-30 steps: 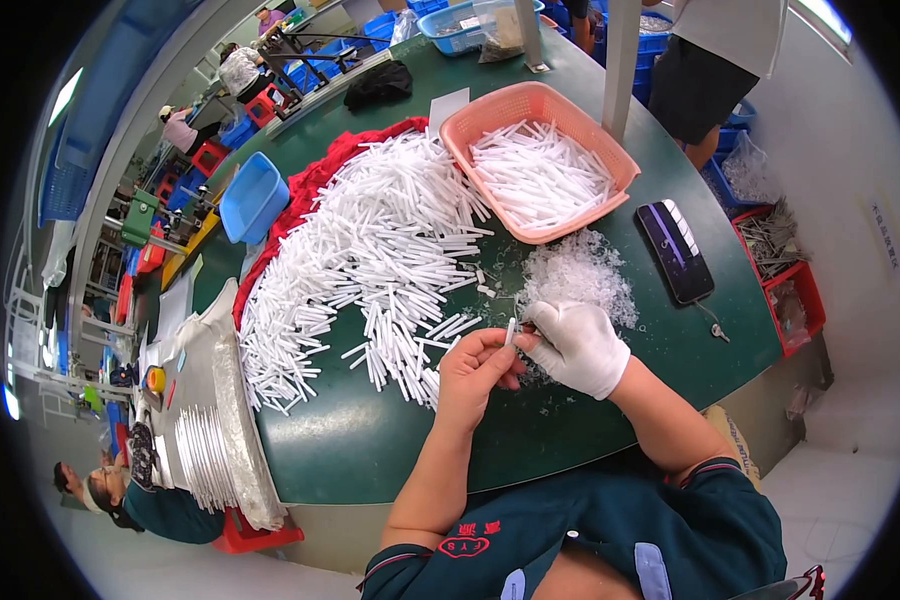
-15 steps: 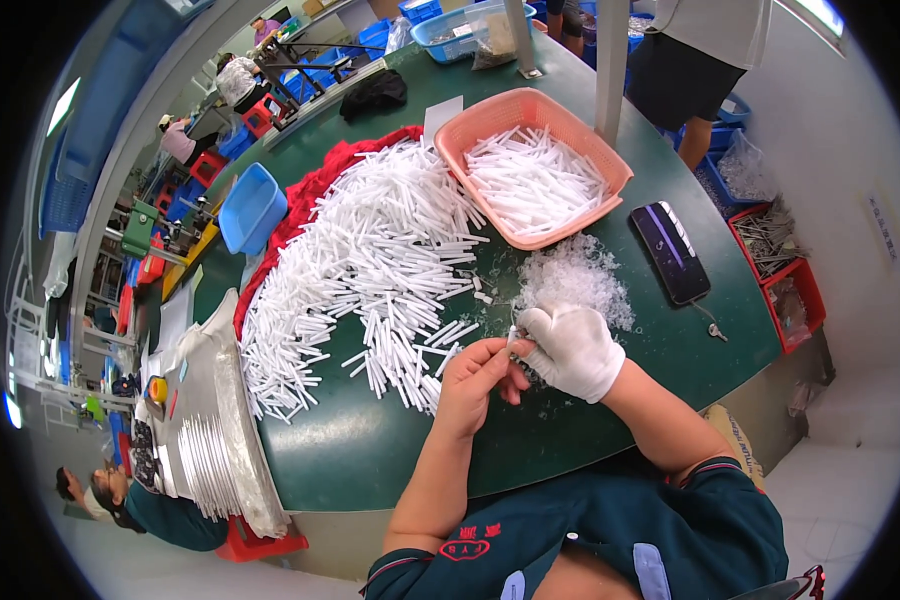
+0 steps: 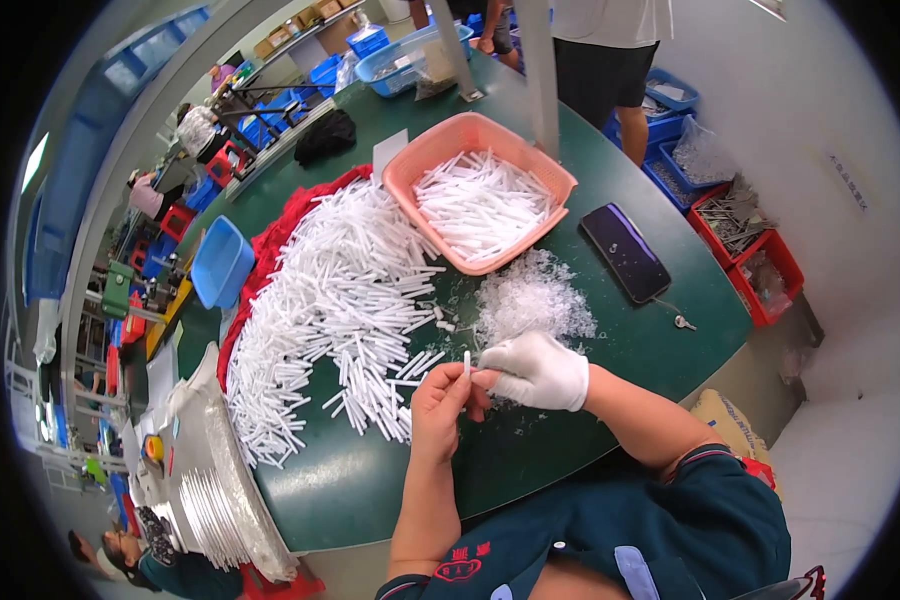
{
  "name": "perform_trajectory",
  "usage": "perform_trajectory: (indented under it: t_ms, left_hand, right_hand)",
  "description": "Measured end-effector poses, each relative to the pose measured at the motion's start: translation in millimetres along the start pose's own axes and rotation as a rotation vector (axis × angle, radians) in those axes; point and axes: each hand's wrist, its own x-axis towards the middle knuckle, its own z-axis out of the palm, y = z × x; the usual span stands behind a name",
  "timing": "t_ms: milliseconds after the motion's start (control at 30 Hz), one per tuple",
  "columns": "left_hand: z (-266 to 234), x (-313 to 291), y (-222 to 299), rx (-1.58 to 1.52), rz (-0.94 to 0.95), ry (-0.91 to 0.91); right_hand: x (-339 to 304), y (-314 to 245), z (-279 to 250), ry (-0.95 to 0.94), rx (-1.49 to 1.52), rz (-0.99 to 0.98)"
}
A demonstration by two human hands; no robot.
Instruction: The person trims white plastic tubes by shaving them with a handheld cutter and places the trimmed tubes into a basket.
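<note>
My bare left hand (image 3: 438, 408) pinches a short white plastic tube (image 3: 467, 361) that stands upright between thumb and fingers. Close against it is my right hand (image 3: 542, 372), in a white glove, its bare-looking fingertips drawn together by the tube; whatever they grip is too small to make out. Just beyond the glove lies a heap of small clear plastic pieces (image 3: 535, 300). A big pile of the same white tubes (image 3: 320, 280) spreads to the left, partly on a red cloth (image 3: 260, 262). More tubes fill a salmon-coloured basket (image 3: 567, 186) farther back.
A phone (image 3: 625, 252) and a key (image 3: 684, 322) lie on the green table (image 3: 630, 345) at right. A small blue basin (image 3: 222, 262) stands at left, near a tray of white rods (image 3: 213, 515). A metal post (image 3: 543, 80) rises behind the basket. Co-workers are in the background.
The view has shifted, so the table's contents sit farther left. My gloved right hand has drawn back slightly from the tube, which now shows more plainly in my left fingers.
</note>
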Motion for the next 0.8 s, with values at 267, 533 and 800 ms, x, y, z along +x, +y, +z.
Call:
perform_trajectory:
  t_ms: [267, 533, 800]
  left_hand:
    - [4.0, 0.9, 7.0, 0.059, -0.013, 0.011]
    - [9.4, -1.5, 1.7, 0.070, 0.013, 0.031]
    - [11.3, -2.5, -0.3, 0.095, 0.049, 0.049]
  right_hand:
    - [4.1, 1.6, 4.7, 0.236, -0.292, 0.020]
    - [4.0, 0.4, 8.9, 0.216, -0.546, -0.007]
    - [3.2, -0.8, 10.3, 0.196, -0.601, 0.032]
